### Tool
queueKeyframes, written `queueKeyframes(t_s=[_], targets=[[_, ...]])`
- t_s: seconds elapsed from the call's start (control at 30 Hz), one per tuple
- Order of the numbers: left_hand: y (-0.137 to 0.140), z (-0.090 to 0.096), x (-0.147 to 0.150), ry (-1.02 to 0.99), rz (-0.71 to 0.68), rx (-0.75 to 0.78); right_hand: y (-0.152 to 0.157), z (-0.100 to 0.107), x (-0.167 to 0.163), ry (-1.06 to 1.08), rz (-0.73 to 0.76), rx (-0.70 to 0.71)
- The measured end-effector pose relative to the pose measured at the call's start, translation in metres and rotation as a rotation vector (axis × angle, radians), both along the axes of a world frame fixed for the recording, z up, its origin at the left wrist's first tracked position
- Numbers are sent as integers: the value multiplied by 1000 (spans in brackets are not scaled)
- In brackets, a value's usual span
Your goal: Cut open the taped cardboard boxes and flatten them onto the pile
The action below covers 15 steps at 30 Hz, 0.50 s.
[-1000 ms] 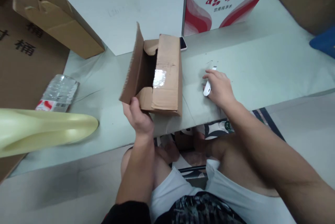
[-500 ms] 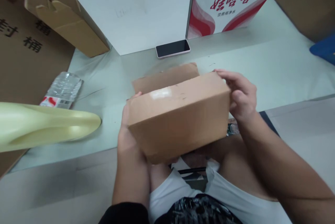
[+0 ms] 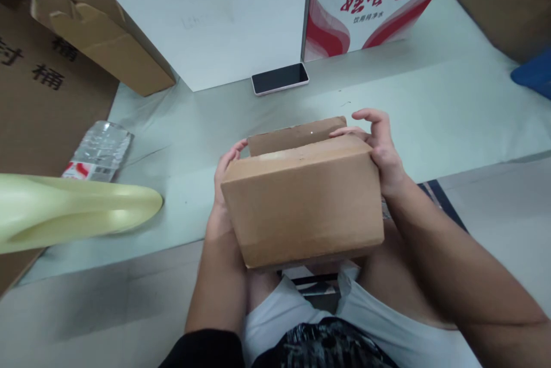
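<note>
A brown cardboard box (image 3: pixel 303 204) is held up over my lap, at the near edge of the table. One flap (image 3: pixel 297 135) stands out on its far side; the inside of the box is hidden from me. My left hand (image 3: pixel 226 171) grips its left end, with fingertips showing at the far left corner. At the right end, my right hand (image 3: pixel 379 147) holds the far right corner, its index finger raised off the cardboard and other fingers over the top edge by the flap.
A phone (image 3: pixel 279 78) lies before a white box (image 3: pixel 215 18) and a red-and-white printed carton (image 3: pixel 374 6). To the left are a clear plastic bottle (image 3: pixel 101 147), a pale yellow curved object (image 3: pixel 86 210) and brown cartons (image 3: pixel 116 52). Something blue (image 3: pixel 534 76) sits far right.
The box has tilted so its broad near side faces me more. My left hand has shifted right and away from me; my right hand has moved left along the far edge, index finger lifted.
</note>
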State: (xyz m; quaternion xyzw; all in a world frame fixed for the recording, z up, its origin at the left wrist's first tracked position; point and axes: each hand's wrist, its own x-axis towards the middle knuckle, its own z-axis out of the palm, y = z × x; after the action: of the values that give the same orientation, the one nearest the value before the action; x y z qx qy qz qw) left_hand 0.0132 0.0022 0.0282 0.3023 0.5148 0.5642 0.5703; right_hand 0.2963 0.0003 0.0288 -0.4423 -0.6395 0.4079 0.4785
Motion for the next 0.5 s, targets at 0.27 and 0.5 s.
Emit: queueKeyframes(t_s=[0.27,0.5], targets=[[-21,21,8,-145,-271,-41,12,-12,2,12,-28,-13],[-12,-1,-27,-174,-534,-40,12,-14,0,-42,-48,89]])
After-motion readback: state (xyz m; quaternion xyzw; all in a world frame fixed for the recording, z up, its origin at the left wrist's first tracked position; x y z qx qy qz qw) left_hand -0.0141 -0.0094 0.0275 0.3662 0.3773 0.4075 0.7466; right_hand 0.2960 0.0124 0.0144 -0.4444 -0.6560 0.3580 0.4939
